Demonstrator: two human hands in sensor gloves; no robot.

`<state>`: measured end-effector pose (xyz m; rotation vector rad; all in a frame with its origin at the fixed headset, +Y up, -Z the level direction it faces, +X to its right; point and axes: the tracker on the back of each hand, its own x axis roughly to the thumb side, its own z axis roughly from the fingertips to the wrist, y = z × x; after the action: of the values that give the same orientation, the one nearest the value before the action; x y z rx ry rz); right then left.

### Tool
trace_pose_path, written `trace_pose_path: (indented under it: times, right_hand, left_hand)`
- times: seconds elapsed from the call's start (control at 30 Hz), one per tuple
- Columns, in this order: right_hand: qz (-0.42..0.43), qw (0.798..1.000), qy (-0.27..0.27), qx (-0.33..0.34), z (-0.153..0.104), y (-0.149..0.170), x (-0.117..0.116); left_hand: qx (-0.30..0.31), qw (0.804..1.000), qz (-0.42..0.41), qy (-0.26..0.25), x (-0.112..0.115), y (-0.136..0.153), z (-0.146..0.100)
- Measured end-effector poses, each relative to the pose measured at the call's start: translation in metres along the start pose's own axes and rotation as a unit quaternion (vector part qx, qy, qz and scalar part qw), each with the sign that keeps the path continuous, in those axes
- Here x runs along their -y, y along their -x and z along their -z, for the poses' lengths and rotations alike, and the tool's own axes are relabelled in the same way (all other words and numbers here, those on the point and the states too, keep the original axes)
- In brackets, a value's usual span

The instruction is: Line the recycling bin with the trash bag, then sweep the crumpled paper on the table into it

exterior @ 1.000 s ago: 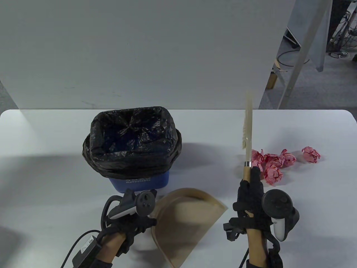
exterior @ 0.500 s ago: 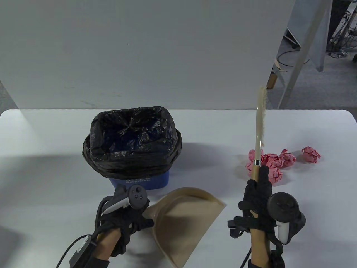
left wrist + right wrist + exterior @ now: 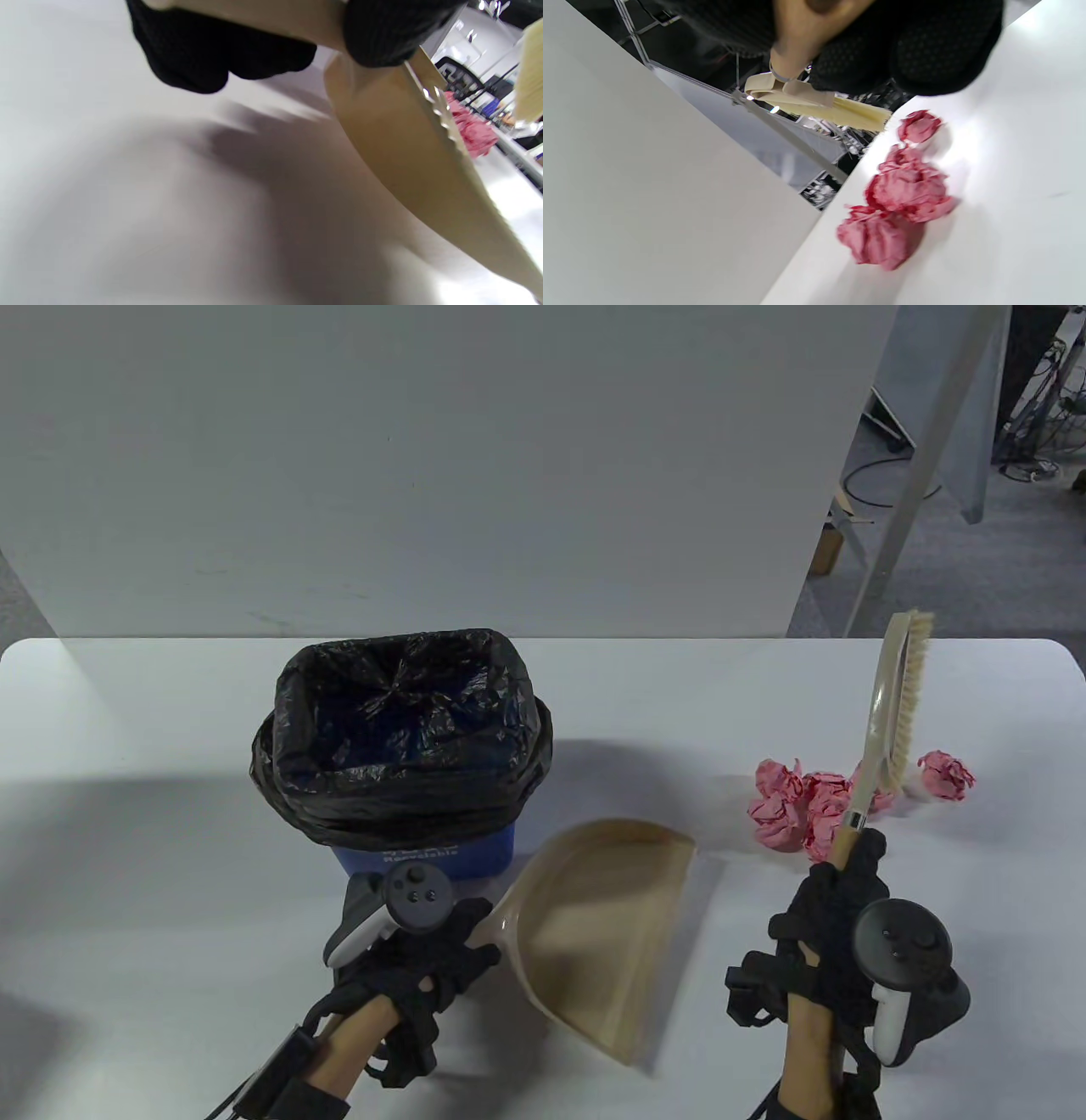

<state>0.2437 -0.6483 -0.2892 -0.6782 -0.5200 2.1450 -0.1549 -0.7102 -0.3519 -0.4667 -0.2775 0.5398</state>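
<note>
A blue recycling bin (image 3: 424, 861) lined with a black trash bag (image 3: 399, 738) stands left of centre on the white table (image 3: 127, 831). My left hand (image 3: 424, 963) grips the handle of a beige dustpan (image 3: 607, 929), which is tilted with its mouth toward the right. My right hand (image 3: 836, 899) grips the wooden handle of a hand brush (image 3: 895, 712), held above a cluster of pink crumpled paper balls (image 3: 797, 810). One more pink ball (image 3: 946, 774) lies apart at the right. In the right wrist view the brush bristles (image 3: 857, 112) hang over the paper balls (image 3: 903, 195).
A white wall panel (image 3: 424, 466) rises behind the table's far edge. Beyond the table at the right, a floor with cables (image 3: 1031, 466) and a slanted metal leg (image 3: 916, 475) show. The table's right edge (image 3: 1073, 661) curves near the lone ball.
My right hand swung the brush rightward over the paper balls, its bristles now facing right. My left hand turned and lifted the dustpan so its mouth moved up and toward the balls.
</note>
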Motion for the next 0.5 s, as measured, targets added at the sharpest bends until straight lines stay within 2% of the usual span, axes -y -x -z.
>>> trace_pose_path:
  times: [0.13,0.3,0.37,0.5]
  right_hand:
    - [-0.027,0.999,-0.018,-0.038,0.002,0.004,-0.003]
    - [-0.047,0.995,-0.058,-0.059,0.005,0.007,-0.01]
    - [-0.04,0.994,-0.075,-0.068,0.005,0.008,-0.012]
    - [-0.063,0.992,-0.088,-0.067,0.005,0.006,-0.015]
  left_hand:
    - [-0.007,1.0,-0.007,-0.023,0.011,-0.03,0.007]
    - [-0.066,0.995,-0.043,-0.054,0.026,-0.062,0.029]
    - [-0.086,0.995,-0.037,-0.044,0.03,-0.07,0.038]
    - [-0.117,0.991,-0.022,-0.056,0.041,-0.092,0.057]
